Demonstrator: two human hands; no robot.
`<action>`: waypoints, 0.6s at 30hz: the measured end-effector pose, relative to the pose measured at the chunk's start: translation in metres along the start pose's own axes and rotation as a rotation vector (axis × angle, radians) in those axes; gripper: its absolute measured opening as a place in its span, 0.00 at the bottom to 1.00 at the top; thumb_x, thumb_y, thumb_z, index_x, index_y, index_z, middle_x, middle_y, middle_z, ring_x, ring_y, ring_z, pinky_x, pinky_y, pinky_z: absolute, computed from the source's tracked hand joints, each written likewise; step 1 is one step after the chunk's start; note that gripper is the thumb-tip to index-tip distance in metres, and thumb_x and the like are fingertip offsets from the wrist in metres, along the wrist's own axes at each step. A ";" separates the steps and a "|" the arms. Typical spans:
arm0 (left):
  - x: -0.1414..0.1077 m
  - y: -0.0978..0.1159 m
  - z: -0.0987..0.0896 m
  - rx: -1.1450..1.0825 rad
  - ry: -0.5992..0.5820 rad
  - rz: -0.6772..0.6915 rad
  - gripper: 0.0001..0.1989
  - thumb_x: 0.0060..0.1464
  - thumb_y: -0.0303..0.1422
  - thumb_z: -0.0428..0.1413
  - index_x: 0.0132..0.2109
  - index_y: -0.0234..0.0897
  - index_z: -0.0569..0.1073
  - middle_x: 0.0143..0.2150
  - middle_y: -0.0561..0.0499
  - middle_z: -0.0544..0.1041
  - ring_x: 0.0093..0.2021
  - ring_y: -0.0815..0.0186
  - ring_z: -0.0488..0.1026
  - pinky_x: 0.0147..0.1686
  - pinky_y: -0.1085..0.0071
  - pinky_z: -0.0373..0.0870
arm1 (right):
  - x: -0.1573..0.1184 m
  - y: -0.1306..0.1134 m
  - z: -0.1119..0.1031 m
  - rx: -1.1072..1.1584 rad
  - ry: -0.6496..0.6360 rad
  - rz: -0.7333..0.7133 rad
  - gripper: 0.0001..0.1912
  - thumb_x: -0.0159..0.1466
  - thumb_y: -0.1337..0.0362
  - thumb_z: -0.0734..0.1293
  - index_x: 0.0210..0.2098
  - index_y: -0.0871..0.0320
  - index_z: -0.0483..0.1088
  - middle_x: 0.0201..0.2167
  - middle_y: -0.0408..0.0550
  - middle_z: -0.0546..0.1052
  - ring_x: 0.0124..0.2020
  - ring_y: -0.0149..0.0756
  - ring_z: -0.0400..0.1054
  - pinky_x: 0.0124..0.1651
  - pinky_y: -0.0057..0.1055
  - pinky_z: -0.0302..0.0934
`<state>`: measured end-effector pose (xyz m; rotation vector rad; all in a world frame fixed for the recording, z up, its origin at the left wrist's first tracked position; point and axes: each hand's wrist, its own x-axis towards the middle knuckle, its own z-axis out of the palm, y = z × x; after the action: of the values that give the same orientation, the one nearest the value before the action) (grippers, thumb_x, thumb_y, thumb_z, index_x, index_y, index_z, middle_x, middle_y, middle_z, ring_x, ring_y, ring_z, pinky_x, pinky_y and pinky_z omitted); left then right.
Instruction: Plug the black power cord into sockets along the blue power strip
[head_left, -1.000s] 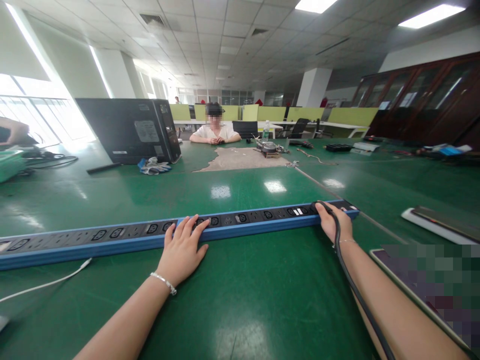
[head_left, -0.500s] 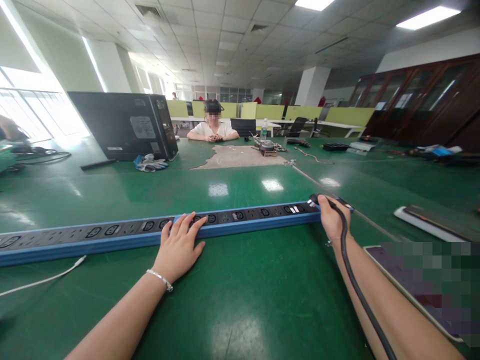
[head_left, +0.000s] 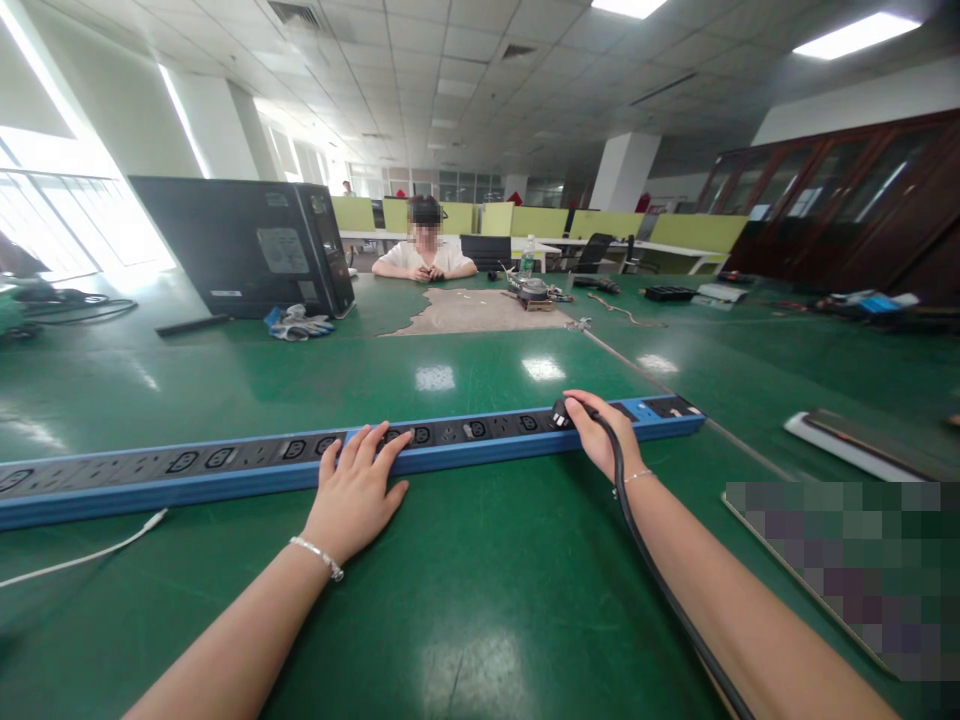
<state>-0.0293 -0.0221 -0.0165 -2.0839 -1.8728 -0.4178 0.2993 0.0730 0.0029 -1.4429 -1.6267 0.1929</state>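
A long blue power strip with black sockets lies across the green table. My left hand rests on it near the middle, fingers spread over the sockets. In my right hand is a black power plug, gripped from the right with its metal prongs showing. The plug is above the right part of the strip; whether it touches the strip I cannot tell. Its thick black cable runs down along my right forearm.
A black computer case stands at the back left, with gloves before it. Across the table sits a person with hands together. A white cable lies at left. A blurred-out flat object lies at right.
My right hand has moved left along the power strip with the plug, uncovering the strip's right end. My left hand has stayed on the strip.
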 end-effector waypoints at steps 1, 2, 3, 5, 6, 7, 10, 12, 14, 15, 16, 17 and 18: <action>0.000 0.000 0.000 0.001 0.000 0.000 0.27 0.53 0.37 0.50 0.61 0.49 0.60 0.63 0.48 0.61 0.63 0.55 0.55 0.60 0.51 0.45 | -0.001 0.000 0.001 -0.007 -0.010 0.001 0.21 0.61 0.49 0.59 0.42 0.54 0.74 0.39 0.48 0.78 0.41 0.40 0.71 0.44 0.34 0.64; 0.000 0.000 0.000 0.002 0.000 -0.001 0.27 0.53 0.37 0.50 0.61 0.49 0.60 0.63 0.48 0.61 0.63 0.55 0.55 0.60 0.51 0.46 | -0.001 0.000 0.001 -0.014 -0.018 0.002 0.20 0.61 0.49 0.59 0.42 0.54 0.74 0.39 0.48 0.78 0.41 0.40 0.71 0.44 0.34 0.64; 0.000 0.000 0.000 0.003 -0.001 -0.001 0.26 0.54 0.37 0.50 0.61 0.48 0.60 0.63 0.48 0.61 0.63 0.55 0.55 0.60 0.51 0.46 | -0.002 0.000 0.002 -0.022 -0.025 0.001 0.20 0.61 0.49 0.59 0.43 0.53 0.74 0.38 0.47 0.78 0.40 0.40 0.71 0.43 0.34 0.64; 0.000 0.000 0.000 0.006 -0.002 0.000 0.26 0.54 0.37 0.50 0.61 0.48 0.60 0.63 0.48 0.61 0.63 0.56 0.55 0.60 0.51 0.46 | -0.002 -0.001 0.003 -0.041 -0.025 0.003 0.19 0.61 0.50 0.59 0.43 0.52 0.74 0.37 0.47 0.79 0.40 0.40 0.72 0.43 0.33 0.63; 0.000 0.000 0.000 0.006 -0.003 0.000 0.26 0.54 0.37 0.50 0.61 0.48 0.61 0.63 0.48 0.61 0.63 0.56 0.55 0.60 0.51 0.46 | -0.002 -0.001 0.003 -0.052 -0.021 0.005 0.19 0.61 0.50 0.59 0.43 0.52 0.74 0.37 0.46 0.79 0.39 0.40 0.72 0.42 0.33 0.63; 0.000 0.000 0.000 0.006 -0.003 -0.001 0.26 0.54 0.37 0.50 0.61 0.48 0.61 0.63 0.48 0.61 0.63 0.56 0.55 0.60 0.51 0.46 | -0.002 -0.002 0.003 -0.064 -0.017 0.007 0.19 0.61 0.50 0.59 0.43 0.52 0.74 0.36 0.46 0.79 0.39 0.40 0.72 0.42 0.33 0.63; 0.000 0.000 0.001 0.002 0.003 -0.002 0.26 0.53 0.37 0.50 0.60 0.48 0.61 0.63 0.48 0.61 0.63 0.55 0.55 0.60 0.51 0.46 | -0.003 -0.007 0.005 -0.120 -0.014 0.017 0.18 0.62 0.51 0.59 0.44 0.51 0.74 0.34 0.46 0.79 0.37 0.40 0.72 0.40 0.32 0.63; 0.000 0.000 0.001 -0.002 0.006 0.001 0.26 0.54 0.37 0.50 0.61 0.48 0.61 0.63 0.48 0.61 0.63 0.55 0.55 0.60 0.51 0.46 | -0.004 -0.011 0.005 -0.173 -0.031 0.021 0.18 0.62 0.52 0.59 0.44 0.51 0.73 0.32 0.45 0.79 0.35 0.40 0.72 0.39 0.32 0.63; 0.000 0.000 0.001 -0.005 0.008 0.003 0.26 0.53 0.37 0.50 0.61 0.48 0.61 0.63 0.48 0.61 0.63 0.55 0.55 0.60 0.51 0.46 | -0.005 -0.014 0.006 -0.232 -0.048 0.013 0.18 0.62 0.52 0.59 0.45 0.51 0.73 0.31 0.45 0.79 0.35 0.40 0.73 0.38 0.32 0.63; 0.000 0.000 0.001 -0.006 0.009 0.003 0.26 0.53 0.37 0.50 0.61 0.48 0.60 0.63 0.48 0.61 0.63 0.55 0.55 0.60 0.51 0.46 | -0.005 -0.016 0.007 -0.265 -0.053 0.002 0.18 0.62 0.52 0.59 0.45 0.51 0.73 0.31 0.45 0.79 0.34 0.41 0.73 0.38 0.32 0.63; 0.000 0.000 0.001 -0.007 0.009 0.002 0.26 0.53 0.37 0.50 0.61 0.48 0.60 0.63 0.48 0.61 0.63 0.55 0.55 0.60 0.51 0.45 | -0.005 -0.017 0.007 -0.300 -0.055 -0.016 0.18 0.63 0.53 0.58 0.46 0.51 0.73 0.31 0.46 0.79 0.35 0.41 0.73 0.38 0.32 0.63; 0.000 0.000 0.001 -0.008 0.008 0.001 0.26 0.53 0.37 0.50 0.61 0.48 0.60 0.63 0.48 0.61 0.63 0.55 0.55 0.60 0.51 0.45 | -0.005 -0.017 0.008 -0.338 -0.055 -0.041 0.18 0.63 0.53 0.58 0.46 0.52 0.73 0.32 0.46 0.79 0.35 0.41 0.73 0.38 0.33 0.63; 0.000 0.000 0.001 -0.008 0.007 -0.001 0.26 0.53 0.37 0.50 0.61 0.48 0.61 0.63 0.48 0.61 0.63 0.55 0.55 0.60 0.51 0.45 | -0.006 -0.018 0.008 -0.375 -0.055 -0.073 0.18 0.63 0.53 0.58 0.46 0.52 0.73 0.32 0.47 0.79 0.35 0.41 0.73 0.39 0.33 0.63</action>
<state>-0.0297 -0.0220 -0.0174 -2.0841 -1.8713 -0.4333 0.2803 0.0666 0.0066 -1.6629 -1.8259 -0.1231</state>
